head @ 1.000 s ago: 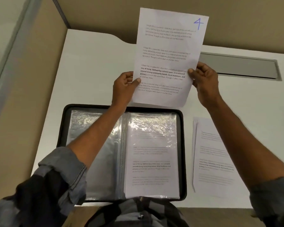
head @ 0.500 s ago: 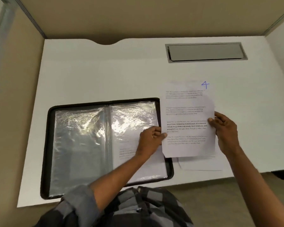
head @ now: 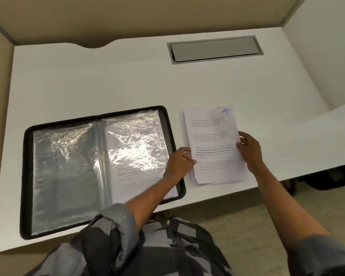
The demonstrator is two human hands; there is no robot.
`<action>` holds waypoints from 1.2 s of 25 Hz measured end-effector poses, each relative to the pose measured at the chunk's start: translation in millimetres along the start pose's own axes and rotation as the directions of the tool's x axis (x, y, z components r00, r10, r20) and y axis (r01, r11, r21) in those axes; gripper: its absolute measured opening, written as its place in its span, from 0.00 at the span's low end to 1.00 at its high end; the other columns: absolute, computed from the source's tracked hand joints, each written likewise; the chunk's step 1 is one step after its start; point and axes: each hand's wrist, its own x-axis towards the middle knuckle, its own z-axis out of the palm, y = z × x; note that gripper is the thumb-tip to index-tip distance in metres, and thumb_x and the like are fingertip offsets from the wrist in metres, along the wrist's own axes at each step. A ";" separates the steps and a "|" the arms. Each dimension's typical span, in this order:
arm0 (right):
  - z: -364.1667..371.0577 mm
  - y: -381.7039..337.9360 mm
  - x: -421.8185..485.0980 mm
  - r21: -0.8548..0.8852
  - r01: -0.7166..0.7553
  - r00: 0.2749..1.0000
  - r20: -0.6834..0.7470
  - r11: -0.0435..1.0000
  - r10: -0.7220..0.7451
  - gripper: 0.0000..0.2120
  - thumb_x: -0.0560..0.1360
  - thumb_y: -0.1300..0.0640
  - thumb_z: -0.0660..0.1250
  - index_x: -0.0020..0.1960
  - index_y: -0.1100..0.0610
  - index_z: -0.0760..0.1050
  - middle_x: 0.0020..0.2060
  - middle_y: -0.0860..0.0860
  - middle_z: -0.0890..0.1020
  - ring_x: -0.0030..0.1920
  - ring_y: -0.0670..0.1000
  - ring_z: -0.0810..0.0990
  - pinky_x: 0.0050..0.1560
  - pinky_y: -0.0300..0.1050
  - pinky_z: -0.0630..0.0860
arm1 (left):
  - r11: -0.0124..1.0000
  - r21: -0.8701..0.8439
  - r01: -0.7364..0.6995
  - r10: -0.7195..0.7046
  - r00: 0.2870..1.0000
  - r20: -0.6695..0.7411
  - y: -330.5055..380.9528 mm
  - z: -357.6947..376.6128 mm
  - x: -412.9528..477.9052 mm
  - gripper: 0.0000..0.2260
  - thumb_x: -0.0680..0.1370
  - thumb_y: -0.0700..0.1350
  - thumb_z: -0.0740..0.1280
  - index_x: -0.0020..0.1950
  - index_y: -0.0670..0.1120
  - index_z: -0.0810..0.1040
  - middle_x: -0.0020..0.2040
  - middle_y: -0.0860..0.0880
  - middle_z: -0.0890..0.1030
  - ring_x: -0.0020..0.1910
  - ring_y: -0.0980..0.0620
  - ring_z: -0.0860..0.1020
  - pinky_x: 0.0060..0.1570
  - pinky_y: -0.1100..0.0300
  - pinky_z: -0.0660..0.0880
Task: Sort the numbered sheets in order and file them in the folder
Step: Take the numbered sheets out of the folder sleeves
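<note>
The open folder [head: 68, 166] lies lower left of centre on the desk [head: 108, 86]. Just right of it, the left hand [head: 179, 162] pinches the left edge of sheet 4 [head: 213, 146], which sits atop the stack [head: 192, 175]. The right hand [head: 249, 150] grips its right edge.

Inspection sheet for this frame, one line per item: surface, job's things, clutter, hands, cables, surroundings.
Surface: white desk with a closed grey hatch.
Job's things: folder open, a printed sheet in its right sleeve; sheet marked 4 over the stack of sheets to its right.
Clutter: nothing seen.
Hands: left hand and right hand each pinch a side edge of the sheet marked 4.
Cables: nothing seen.
Surroundings: beige partitions.
</note>
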 end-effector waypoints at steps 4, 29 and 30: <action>0.1 5.4 -1.1 -0.238 0.113 0.992 -0.029 0.965 -0.123 0.22 0.82 0.61 0.65 0.75 0.58 0.69 0.70 0.57 0.77 0.66 0.59 0.78 0.70 0.57 0.73 | 0.992 0.092 -0.087 0.088 0.996 0.000 -6.8 -30.8 -9.4 0.18 0.78 0.43 0.73 0.67 0.51 0.76 0.52 0.53 0.81 0.50 0.52 0.81 0.47 0.64 0.77; 243.2 -93.3 -191.2 0.168 0.861 0.207 0.745 0.479 -0.634 0.27 0.82 0.54 0.64 0.78 0.59 0.62 0.71 0.56 0.73 0.68 0.55 0.74 0.70 0.52 0.72 | 0.940 0.210 -0.268 0.336 0.825 -0.455 -30.3 -134.8 -149.2 0.27 0.85 0.59 0.51 0.83 0.56 0.52 0.83 0.59 0.54 0.81 0.62 0.52 0.81 0.50 0.53; 252.9 -103.0 -196.6 0.211 0.869 0.177 0.712 0.447 -0.680 0.22 0.81 0.56 0.64 0.73 0.60 0.67 0.66 0.58 0.76 0.63 0.56 0.77 0.65 0.54 0.76 | 0.919 0.270 -0.288 0.386 0.795 -0.467 -24.7 -138.9 -151.0 0.29 0.85 0.61 0.50 0.84 0.52 0.52 0.83 0.57 0.53 0.82 0.59 0.50 0.81 0.47 0.51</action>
